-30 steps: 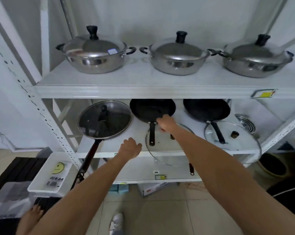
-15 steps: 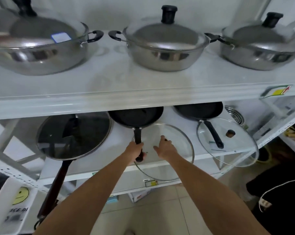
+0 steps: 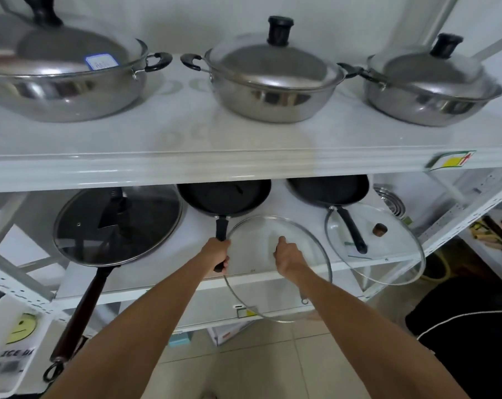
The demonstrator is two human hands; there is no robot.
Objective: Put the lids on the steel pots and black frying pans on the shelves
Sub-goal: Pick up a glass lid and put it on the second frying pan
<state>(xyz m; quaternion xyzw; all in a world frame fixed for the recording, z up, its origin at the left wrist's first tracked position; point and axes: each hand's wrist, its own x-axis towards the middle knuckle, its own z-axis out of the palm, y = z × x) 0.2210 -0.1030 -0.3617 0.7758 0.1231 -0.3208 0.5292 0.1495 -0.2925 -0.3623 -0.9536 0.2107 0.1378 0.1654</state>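
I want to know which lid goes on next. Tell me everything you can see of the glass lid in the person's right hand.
The glass lid is round and clear, with a thin metal rim. The right hand grips it at its middle, covering the knob. It is held tilted, its far edge over the lower shelf and its near edge hanging out past the shelf front. It sits in front of the uncovered middle pan, whose handle the left hand holds. Whether its rim touches that handle cannot be told.
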